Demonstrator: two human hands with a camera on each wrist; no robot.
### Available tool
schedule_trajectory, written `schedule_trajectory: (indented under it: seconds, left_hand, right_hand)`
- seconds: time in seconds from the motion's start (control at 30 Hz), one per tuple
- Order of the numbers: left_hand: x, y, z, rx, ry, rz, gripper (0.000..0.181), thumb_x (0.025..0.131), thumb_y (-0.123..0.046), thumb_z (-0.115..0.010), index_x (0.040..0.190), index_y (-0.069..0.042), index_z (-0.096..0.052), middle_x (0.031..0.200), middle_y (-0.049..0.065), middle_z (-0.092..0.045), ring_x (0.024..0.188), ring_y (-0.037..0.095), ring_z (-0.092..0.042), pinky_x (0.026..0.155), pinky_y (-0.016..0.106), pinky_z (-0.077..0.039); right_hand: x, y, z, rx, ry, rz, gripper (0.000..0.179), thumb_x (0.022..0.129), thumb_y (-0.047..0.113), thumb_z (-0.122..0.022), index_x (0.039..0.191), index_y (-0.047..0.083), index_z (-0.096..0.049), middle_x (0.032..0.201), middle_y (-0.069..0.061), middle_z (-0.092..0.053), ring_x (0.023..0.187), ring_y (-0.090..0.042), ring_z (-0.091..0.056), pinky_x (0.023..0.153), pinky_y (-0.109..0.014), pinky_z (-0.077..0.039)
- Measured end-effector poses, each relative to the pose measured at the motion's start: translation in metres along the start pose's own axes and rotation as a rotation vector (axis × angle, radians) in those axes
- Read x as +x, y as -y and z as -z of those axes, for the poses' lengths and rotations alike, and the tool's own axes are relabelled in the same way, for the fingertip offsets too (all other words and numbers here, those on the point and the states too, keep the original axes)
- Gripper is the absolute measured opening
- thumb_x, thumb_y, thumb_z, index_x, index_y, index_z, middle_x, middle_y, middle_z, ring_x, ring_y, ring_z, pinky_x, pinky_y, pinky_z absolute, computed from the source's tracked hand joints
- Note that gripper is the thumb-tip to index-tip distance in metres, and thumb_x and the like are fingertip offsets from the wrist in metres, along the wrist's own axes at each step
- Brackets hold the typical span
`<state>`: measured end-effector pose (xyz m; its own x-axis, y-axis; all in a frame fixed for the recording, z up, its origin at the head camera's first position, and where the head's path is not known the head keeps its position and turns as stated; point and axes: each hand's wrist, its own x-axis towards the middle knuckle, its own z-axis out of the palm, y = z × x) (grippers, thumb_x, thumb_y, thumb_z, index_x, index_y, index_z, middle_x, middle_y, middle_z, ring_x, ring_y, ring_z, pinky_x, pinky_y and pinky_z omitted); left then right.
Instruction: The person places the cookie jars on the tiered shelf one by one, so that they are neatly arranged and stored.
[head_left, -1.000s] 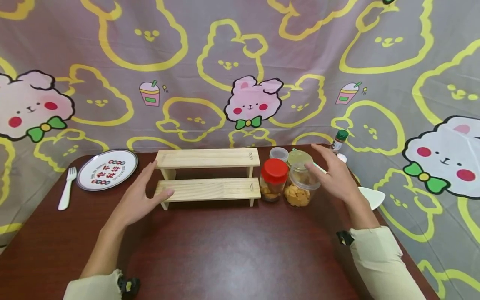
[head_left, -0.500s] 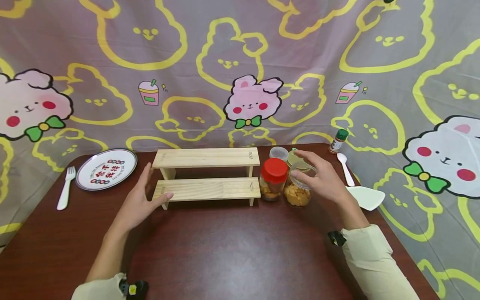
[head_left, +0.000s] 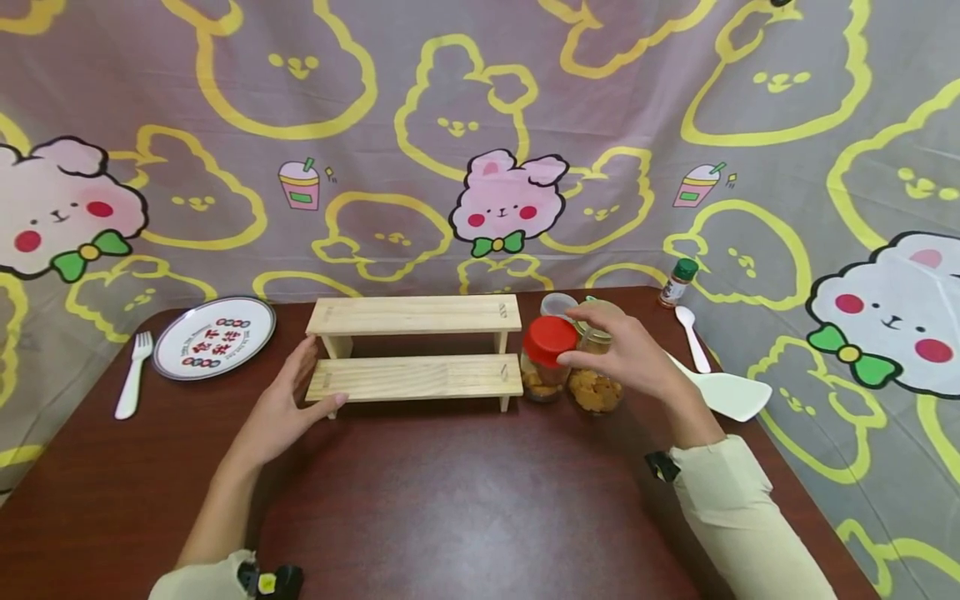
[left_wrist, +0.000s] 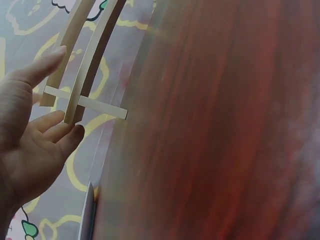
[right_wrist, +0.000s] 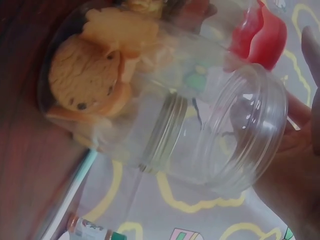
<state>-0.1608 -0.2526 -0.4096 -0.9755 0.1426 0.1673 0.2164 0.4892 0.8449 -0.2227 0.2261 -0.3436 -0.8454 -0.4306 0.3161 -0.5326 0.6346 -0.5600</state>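
Observation:
My left hand (head_left: 281,412) is at the left end of a two-tier wooden rack (head_left: 412,377). In the left wrist view its relaxed fingers and thumb spread around the rack's end (left_wrist: 75,107); contact is hard to tell. My right hand (head_left: 633,354) hovers over a clear lidless jar of cookies (head_left: 595,392), thumb and fingers spread beside a red-lidded jar (head_left: 550,340). The right wrist view has the cookie jar (right_wrist: 85,75) large in front, with the hand (right_wrist: 287,165) beyond its mouth and the red lid (right_wrist: 260,37) apart from the fingers. A gold-rimmed jar (head_left: 596,335) is partly hidden behind.
A small clear container (head_left: 558,302) stands behind the red-lidded jar. At the right are a green-capped shaker (head_left: 677,285), a white spoon (head_left: 693,340) and a white spatula (head_left: 735,396). A white plate (head_left: 213,337) and a white fork (head_left: 133,379) lie at the left. Patterned cloth (head_left: 382,167) hangs behind.
My right hand has moved left, from over the right side of the cookie jar to beside the red-lidded jar. The left hand has shifted slightly, its fingers bending more. The rack and jars stay put.

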Motion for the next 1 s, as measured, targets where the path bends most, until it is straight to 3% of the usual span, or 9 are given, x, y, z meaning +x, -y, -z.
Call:
schedule_trajectory:
  seconds: [0.2,0.37,0.47,0.53,0.63,0.7,0.9,1.0]
  left_hand:
    - [0.000,0.003,0.000,-0.007,0.025,0.033,0.092,0.091,-0.021,-0.080,0.159,-0.001,-0.022,0.157,0.031,-0.032,0.146,0.044,-0.028,0.117,0.060,-0.025]
    - [0.001,0.003,0.002,0.002,0.053,0.075,0.095,0.091,-0.025,-0.080,0.159,0.003,-0.020,0.160,0.029,-0.028,0.148,0.041,-0.025,0.118,0.055,-0.025]
    - [0.002,0.003,0.002,0.029,0.053,0.087,0.094,0.092,-0.026,-0.079,0.158,0.007,-0.021,0.160,0.030,-0.026,0.142,0.039,-0.037,0.116,0.035,-0.033]
    - [0.003,0.005,0.001,0.044,0.055,0.090,0.092,0.092,-0.025,-0.078,0.156,0.010,-0.021,0.158,0.032,-0.027,0.130,0.036,-0.054,0.104,0.021,-0.044]
    - [0.003,0.007,-0.001,0.028,0.050,0.110,0.089,0.093,-0.023,-0.077,0.155,0.012,-0.024,0.156,0.033,-0.030,0.111,0.028,-0.064,0.083,0.010,-0.048]
    - [0.002,0.009,-0.002,0.001,0.043,0.126,0.086,0.094,-0.021,-0.077,0.155,0.011,-0.025,0.156,0.033,-0.032,0.114,0.028,-0.062,0.080,0.011,-0.051]
    - [0.000,0.011,-0.001,-0.068,0.016,0.154,0.084,0.094,-0.020,-0.076,0.155,0.009,-0.027,0.157,0.029,-0.032,0.133,0.037,-0.045,0.086,0.008,-0.047]
    - [0.001,0.010,0.000,-0.059,0.012,0.145,0.082,0.094,-0.020,-0.076,0.154,0.009,-0.029,0.158,0.028,-0.030,0.135,0.039,-0.042,0.088,0.007,-0.045]
  right_hand:
    - [0.008,0.003,-0.003,-0.046,0.034,-0.001,0.066,0.079,0.033,-0.090,0.133,0.003,-0.065,0.113,-0.007,-0.066,0.108,-0.032,-0.056,0.091,-0.051,-0.050]
    - [0.011,0.003,-0.003,-0.043,0.040,0.002,0.064,0.078,0.031,-0.091,0.130,0.004,-0.066,0.109,-0.005,-0.068,0.102,-0.028,-0.057,0.086,-0.046,-0.050]
    - [0.012,0.002,-0.003,-0.046,0.044,0.008,0.064,0.077,0.032,-0.091,0.129,0.003,-0.067,0.108,-0.005,-0.068,0.099,-0.027,-0.058,0.084,-0.045,-0.050]
    - [0.013,0.001,-0.004,-0.055,0.048,0.010,0.064,0.077,0.032,-0.091,0.128,0.003,-0.067,0.108,-0.005,-0.069,0.098,-0.026,-0.058,0.083,-0.044,-0.050]
    - [0.015,0.001,-0.004,-0.064,0.056,0.019,0.062,0.077,0.031,-0.091,0.127,0.003,-0.068,0.108,-0.005,-0.069,0.097,-0.025,-0.058,0.081,-0.047,-0.052]
    - [0.016,0.000,-0.005,-0.064,0.057,0.028,0.061,0.076,0.029,-0.092,0.127,0.003,-0.069,0.107,-0.006,-0.070,0.095,-0.025,-0.058,0.081,-0.049,-0.053]
    - [0.017,0.001,-0.008,-0.080,0.035,0.070,0.057,0.076,0.026,-0.092,0.123,0.002,-0.071,0.103,-0.005,-0.071,0.091,-0.026,-0.058,0.075,-0.049,-0.053]
    - [0.017,0.000,-0.009,-0.087,0.015,0.087,0.056,0.076,0.025,-0.092,0.122,0.002,-0.071,0.101,-0.005,-0.071,0.089,-0.027,-0.058,0.074,-0.048,-0.052]
